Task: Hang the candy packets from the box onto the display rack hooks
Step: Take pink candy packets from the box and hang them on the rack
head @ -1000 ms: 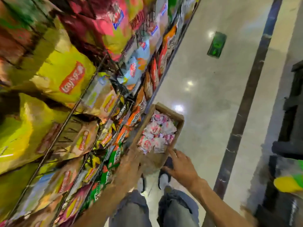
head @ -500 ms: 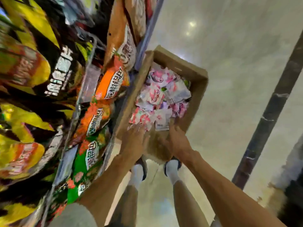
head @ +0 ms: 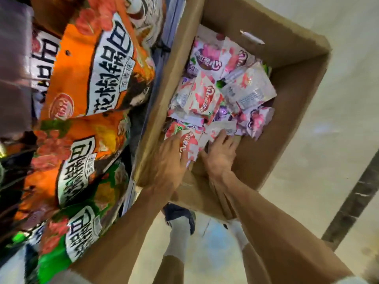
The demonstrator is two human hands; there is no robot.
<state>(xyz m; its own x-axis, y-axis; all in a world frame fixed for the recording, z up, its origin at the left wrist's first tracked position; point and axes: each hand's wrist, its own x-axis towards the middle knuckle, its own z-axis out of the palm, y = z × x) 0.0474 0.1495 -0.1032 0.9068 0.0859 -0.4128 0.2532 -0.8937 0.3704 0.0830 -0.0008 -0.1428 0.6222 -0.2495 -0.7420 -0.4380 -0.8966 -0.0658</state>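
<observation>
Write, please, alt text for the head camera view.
Both hands, left hand and right hand, reach into an open cardboard box and touch pink and white candy packets. Orange snack bags hang on the rack left of the box.

Both hands inside cardboard box (head: 291, 111). Left hand (head: 170, 160) lies flat on a pink/white candy packet (head: 189, 142) at the pile's near edge, fingers spread. Right hand (head: 219, 154) just beside it, fingertips on adjacent packets (head: 225, 87). Orange/green snack bags (head: 92, 74) hang on rack to left of left hand. Floor (head: 338, 160) to right of right hand.
</observation>
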